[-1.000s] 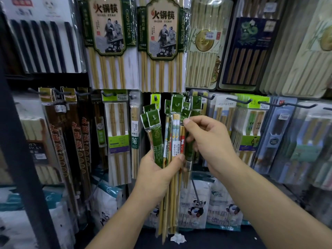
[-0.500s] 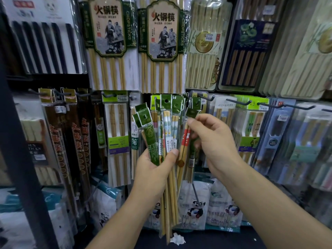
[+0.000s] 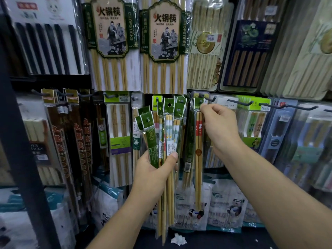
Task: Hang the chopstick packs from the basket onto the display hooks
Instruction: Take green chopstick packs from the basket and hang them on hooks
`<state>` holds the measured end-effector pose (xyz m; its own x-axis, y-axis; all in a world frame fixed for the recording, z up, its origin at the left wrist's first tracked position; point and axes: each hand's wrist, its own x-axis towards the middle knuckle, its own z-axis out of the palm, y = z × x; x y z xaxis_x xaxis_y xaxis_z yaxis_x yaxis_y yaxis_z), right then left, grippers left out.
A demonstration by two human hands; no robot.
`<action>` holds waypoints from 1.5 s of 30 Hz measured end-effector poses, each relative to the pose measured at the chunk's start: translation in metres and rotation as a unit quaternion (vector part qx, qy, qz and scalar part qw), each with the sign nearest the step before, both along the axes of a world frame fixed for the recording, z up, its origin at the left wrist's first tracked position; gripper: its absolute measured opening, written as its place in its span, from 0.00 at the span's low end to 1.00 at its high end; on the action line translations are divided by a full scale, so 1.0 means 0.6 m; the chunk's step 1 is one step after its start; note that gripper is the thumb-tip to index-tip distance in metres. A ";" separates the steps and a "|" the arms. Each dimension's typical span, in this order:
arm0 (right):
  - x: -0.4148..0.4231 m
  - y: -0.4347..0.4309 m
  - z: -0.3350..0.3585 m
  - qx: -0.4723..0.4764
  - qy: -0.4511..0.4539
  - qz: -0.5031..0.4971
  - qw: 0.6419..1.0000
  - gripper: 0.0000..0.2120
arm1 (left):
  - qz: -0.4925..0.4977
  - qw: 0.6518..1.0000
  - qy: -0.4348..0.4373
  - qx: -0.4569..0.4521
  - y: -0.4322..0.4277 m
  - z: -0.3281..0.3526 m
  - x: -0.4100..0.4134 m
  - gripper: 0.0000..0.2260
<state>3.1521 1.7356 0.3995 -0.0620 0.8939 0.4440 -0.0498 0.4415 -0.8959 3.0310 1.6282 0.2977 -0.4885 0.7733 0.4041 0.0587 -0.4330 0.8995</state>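
Note:
My left hand [image 3: 154,174] grips a fanned bundle of chopstick packs [image 3: 166,133] with green header tabs, held upright in front of the display. My right hand [image 3: 218,125] pinches the green tab of a single pack with red-printed chopsticks [image 3: 198,150] and holds that tab at a dark display hook [image 3: 207,97]. Whether the tab's hole sits on the hook is hidden by my fingers. Several similar packs hang on that hook behind it. No basket is in view.
Large chopstick packs [image 3: 111,42] hang on the upper row. Brown packs [image 3: 79,141] hang at left behind a black upright post [image 3: 21,159]. More hooks [image 3: 240,102] with packs run to the right. Bagged goods with panda prints [image 3: 228,203] stand below, and a crumpled paper scrap [image 3: 177,239] lies on the dark shelf.
My right hand drew one pack out of the bundle and carried it up and to the right to the hook. My left hand lowered slightly with the remaining packs.

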 end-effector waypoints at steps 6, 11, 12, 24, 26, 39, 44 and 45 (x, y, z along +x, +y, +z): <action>0.000 0.019 -0.019 0.006 -0.020 -0.041 0.999 0.17 | -0.019 1.000 0.002 -0.012 -0.002 0.003 -0.001 0.04; 0.005 -0.010 -0.033 0.056 -0.010 -0.036 0.998 0.10 | -0.024 1.000 -0.006 -0.013 -0.001 0.005 0.000 0.05; 0.003 -0.020 -0.038 0.072 -0.018 -0.004 0.997 0.10 | -0.026 1.000 -0.005 -0.012 -0.001 0.005 0.001 0.05; -0.001 -0.041 -0.031 0.072 0.022 0.045 0.996 0.11 | -0.051 0.998 -0.018 -0.015 0.006 -0.001 0.001 0.08; 0.002 -0.028 -0.018 0.051 0.049 0.023 0.997 0.12 | -0.074 0.995 -0.068 -0.011 0.008 -0.002 0.002 0.07; -0.003 0.010 -0.012 0.063 0.045 -0.049 0.996 0.18 | -0.083 0.994 -0.053 -0.037 0.003 0.000 0.001 0.07; -0.004 0.015 -0.012 0.067 0.035 -0.055 0.996 0.17 | -0.083 0.995 -0.049 -0.032 0.001 0.001 0.000 0.07; -0.004 0.017 -0.014 0.062 0.030 -0.057 0.996 0.17 | -0.082 0.995 -0.049 -0.032 0.001 0.001 0.000 0.07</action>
<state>3.1495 1.7456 0.3912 0.0673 0.8317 0.5512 -0.0439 0.5543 -0.8311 3.0311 1.6286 0.2981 -0.3882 0.8683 0.3089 -0.0965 -0.3716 0.9234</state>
